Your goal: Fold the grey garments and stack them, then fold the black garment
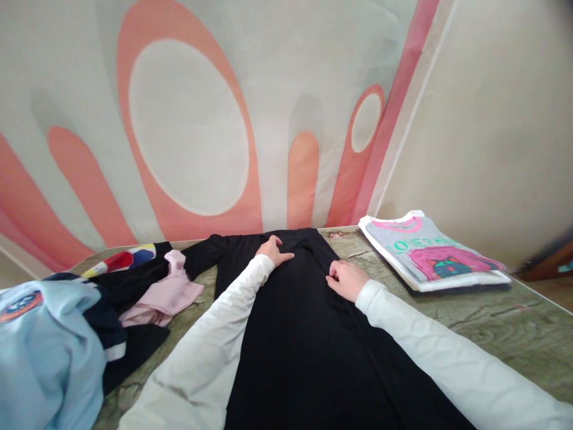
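Observation:
A black long-sleeved top [295, 334] lies spread over the table, its neckline toward the wall and its lower part running out of view at the bottom. One sleeve stretches out to the left, while on the right side the fabric appears folded inward along the body. My left hand [272, 251] rests on the cloth near the neckline, thumb and fingers apart. At the right edge of the top, my right hand [347, 278] has its fingers curled and pinched on the black fabric.
Left of the top, a loose heap holds a light blue garment [49, 352], a pink piece of clothing [163, 292] and dark clothes. A stack of folded shirts [430, 248] lies on the right of the wood-patterned table [474, 322]. A patterned wall [273, 77] rises behind.

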`<state>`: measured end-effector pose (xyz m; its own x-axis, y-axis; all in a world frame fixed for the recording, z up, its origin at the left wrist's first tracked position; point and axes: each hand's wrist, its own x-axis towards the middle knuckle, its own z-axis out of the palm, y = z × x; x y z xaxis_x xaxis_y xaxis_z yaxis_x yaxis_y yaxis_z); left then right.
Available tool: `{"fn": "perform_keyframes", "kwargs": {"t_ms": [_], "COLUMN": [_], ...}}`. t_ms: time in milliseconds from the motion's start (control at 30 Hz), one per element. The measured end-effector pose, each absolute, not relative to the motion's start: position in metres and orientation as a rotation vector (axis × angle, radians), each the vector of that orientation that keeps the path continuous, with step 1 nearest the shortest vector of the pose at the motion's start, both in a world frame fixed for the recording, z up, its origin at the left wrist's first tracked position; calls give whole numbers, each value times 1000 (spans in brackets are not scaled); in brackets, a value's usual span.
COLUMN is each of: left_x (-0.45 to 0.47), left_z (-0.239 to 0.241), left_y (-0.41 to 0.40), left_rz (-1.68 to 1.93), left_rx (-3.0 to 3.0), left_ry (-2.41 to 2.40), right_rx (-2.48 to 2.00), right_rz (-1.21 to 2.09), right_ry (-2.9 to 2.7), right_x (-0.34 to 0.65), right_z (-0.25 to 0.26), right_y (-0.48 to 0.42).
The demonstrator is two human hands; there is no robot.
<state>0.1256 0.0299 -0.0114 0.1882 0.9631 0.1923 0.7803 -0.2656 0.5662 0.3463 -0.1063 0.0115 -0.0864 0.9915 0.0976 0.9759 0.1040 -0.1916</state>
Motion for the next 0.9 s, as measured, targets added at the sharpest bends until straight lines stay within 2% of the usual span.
{"fn": "perform_keyframes", "kwargs": {"t_ms": [400,533,733,900], "left_x": [121,109,96,103], "left_z": [-2,8,0,5], "left_y": [37,42,49,40], "left_rz": [1000,1050,835,815], "left_rx": [2060,2038,2063,2180], "left_ry": [1374,1271,1485,1647], "right_rx": [-1865,-1666,-1625,-1640], "right_rz": [272,479,823,748], "right_ry": [-2046,-2018,-2054,-2168], "right_x": [353,353,356,372], "right_z": [16,18,12,39], "right_y": [-101,-102,-100,-116]}}
